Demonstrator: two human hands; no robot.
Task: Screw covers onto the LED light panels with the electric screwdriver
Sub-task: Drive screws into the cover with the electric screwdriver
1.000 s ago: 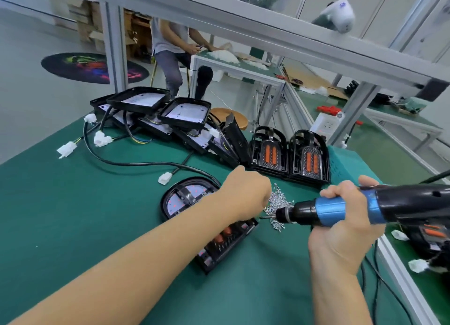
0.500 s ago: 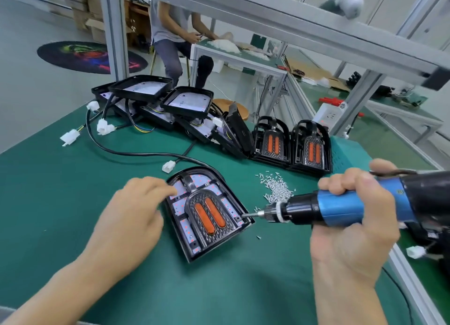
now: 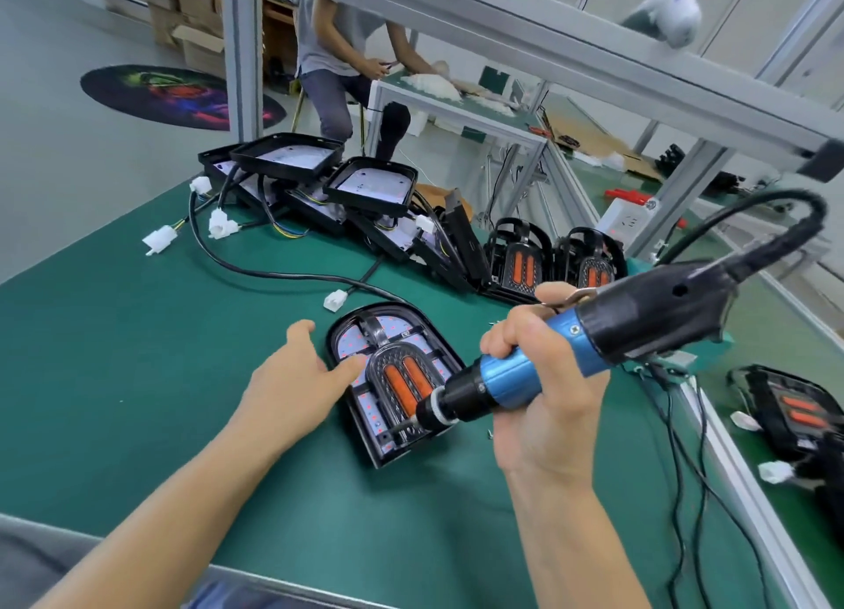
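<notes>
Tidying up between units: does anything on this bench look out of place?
Yes. The unfinished panels at the bench's far edge lie in a leaning, overlapping heap, their cables and white connectors sprawled loose across the green mat.

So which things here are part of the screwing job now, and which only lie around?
In use:
- screwdriver, gripped by the right hand, tip at the panel's lower edge
- panel, with cover on, left hand fingers pressing it

Lying about:
- stacked black trays
- two upright panels
- white connectors
</notes>
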